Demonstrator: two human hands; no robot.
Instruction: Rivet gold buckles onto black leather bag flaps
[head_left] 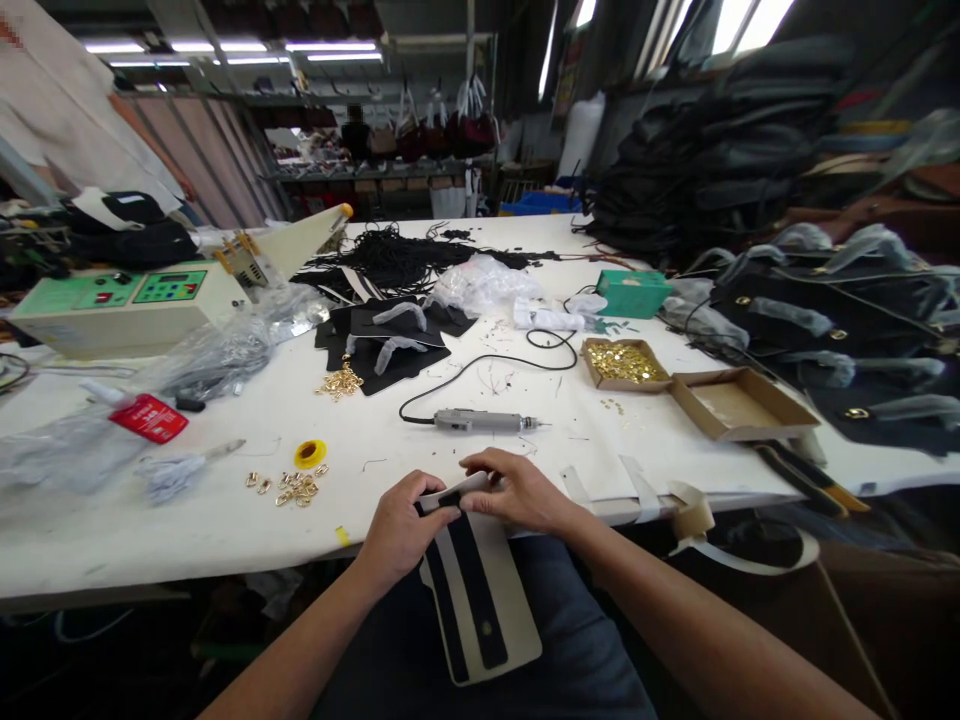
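White table (187, 545): a grey cylindrical driver (480, 420) and its looping cord (487, 356) lie just beyond your work; gold metal buckles (298, 489) to the left, a cardboard tray (634, 385) of shiny discs (622, 362) to the right. Your left hand (401, 525) and right hand (517, 490), fingers bent, pinch the upper end of a flat, pale panel (507, 590) with dark straps (474, 590), over your lap (592, 640).

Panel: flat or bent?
Bent: the panel curves at its upper end, between left hand and right hand; lower part looks flat.

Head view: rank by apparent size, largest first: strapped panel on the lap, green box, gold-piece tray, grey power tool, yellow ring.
1. Strapped panel, nearest the camera
2. Green box and gold-piece tray, too alike to rank
3. Grey power tool
4. Yellow ring
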